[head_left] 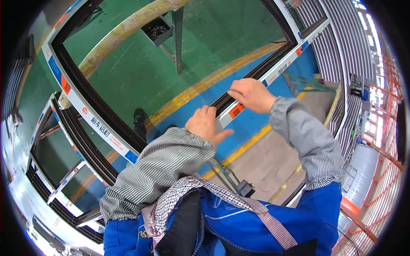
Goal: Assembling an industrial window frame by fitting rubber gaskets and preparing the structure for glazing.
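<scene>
A large aluminium window frame [96,121], wrapped in white printed film and with dark inner channels, lies in front of me. My left hand [204,124] rests across its near rail, fingers bent over the inner edge and thumb spread away. Farther along the same rail to the right is my right hand [252,94], its fingers curled and pinched together at the dark channel [260,68]. Whatever sits between those fingertips is hidden. Orange and blue labels show on the rail beside both hands.
A second dark frame [70,121] stands to the left. Through the opening show a padded curved bar [124,32], a small dark bin [157,30] on a green post, and a green floor with a yellow line. Stacked metal profiles [352,38] lie at the far right.
</scene>
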`<move>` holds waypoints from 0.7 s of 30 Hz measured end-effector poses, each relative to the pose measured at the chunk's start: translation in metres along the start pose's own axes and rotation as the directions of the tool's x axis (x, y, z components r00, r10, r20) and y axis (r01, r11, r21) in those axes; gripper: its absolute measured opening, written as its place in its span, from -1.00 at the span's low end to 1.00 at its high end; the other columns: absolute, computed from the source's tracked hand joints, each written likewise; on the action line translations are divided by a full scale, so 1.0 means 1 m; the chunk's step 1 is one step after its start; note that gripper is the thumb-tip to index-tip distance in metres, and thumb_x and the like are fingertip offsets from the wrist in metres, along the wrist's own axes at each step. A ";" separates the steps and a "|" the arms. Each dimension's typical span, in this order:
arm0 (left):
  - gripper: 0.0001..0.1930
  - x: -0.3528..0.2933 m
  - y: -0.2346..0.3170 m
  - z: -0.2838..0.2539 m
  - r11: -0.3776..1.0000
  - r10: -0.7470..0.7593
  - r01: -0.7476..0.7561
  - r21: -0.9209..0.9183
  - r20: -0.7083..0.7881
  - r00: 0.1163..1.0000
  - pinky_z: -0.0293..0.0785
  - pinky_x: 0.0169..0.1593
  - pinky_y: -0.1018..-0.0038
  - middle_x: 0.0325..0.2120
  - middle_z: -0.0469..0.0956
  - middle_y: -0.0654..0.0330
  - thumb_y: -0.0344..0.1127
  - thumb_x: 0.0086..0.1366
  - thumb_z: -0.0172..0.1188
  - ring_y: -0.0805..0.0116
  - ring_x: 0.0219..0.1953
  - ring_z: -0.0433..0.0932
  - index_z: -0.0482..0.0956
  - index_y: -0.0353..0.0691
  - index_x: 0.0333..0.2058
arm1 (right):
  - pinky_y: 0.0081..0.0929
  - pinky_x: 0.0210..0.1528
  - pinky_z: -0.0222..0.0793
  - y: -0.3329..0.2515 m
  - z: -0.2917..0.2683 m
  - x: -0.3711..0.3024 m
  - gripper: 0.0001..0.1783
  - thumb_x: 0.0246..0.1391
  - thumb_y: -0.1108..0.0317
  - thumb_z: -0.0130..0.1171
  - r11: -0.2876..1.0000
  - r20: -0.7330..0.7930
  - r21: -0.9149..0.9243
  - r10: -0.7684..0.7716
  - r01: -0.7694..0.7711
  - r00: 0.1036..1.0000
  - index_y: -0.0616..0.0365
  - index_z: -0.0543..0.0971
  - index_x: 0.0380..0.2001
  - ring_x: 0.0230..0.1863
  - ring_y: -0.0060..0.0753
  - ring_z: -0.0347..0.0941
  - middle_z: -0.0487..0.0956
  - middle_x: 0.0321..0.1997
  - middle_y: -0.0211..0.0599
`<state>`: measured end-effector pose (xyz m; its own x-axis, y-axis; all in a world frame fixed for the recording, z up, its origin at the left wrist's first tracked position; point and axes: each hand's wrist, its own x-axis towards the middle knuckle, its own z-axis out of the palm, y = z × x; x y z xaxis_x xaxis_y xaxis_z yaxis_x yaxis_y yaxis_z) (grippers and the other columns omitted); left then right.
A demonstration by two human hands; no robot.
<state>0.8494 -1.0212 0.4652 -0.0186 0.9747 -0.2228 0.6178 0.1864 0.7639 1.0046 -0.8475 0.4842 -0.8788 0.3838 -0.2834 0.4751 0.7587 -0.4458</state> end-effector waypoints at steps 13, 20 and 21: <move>-0.54 0.001 -0.003 0.013 0.989 0.093 -0.090 0.119 -0.023 0.995 0.54 -0.30 0.26 -0.33 0.51 0.13 -0.33 -0.16 0.40 0.13 -0.31 0.58 0.44 -0.25 -0.24 | -0.30 -0.34 0.38 -0.037 0.026 0.004 -0.82 0.12 0.22 0.13 0.979 -0.184 -0.087 -0.197 0.183 0.963 0.04 0.49 -0.48 -0.45 -0.23 0.51 0.56 -0.52 -0.36; -0.23 -0.061 -0.027 -0.012 0.999 -0.023 0.025 0.031 -0.061 0.998 0.48 -0.02 0.27 -0.12 0.50 0.02 -0.20 -0.15 0.47 0.06 -0.07 0.49 0.36 -0.28 0.07 | -0.28 -0.30 0.40 -0.072 0.043 0.005 -0.90 0.09 0.32 0.16 0.989 -0.250 -0.009 -0.146 0.148 0.957 0.09 0.50 -0.41 -0.46 -0.16 0.51 0.54 -0.55 -0.25; -0.24 -0.065 -0.027 -0.011 0.999 -0.031 0.032 0.019 -0.079 0.996 0.48 -0.03 0.27 -0.13 0.50 0.02 -0.21 -0.15 0.46 0.06 -0.08 0.49 0.37 -0.30 0.06 | -0.28 -0.31 0.40 -0.079 0.048 0.008 -0.91 0.08 0.34 0.16 0.991 -0.238 -0.007 -0.128 0.130 0.963 0.09 0.50 -0.43 -0.49 -0.17 0.49 0.53 -0.57 -0.26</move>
<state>0.8257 -1.0882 0.4656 -0.0993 0.9752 -0.1976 0.6320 0.2152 0.7445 0.9626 -0.9297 0.4761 -0.9174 0.3977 -0.0137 0.3563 0.8057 -0.4732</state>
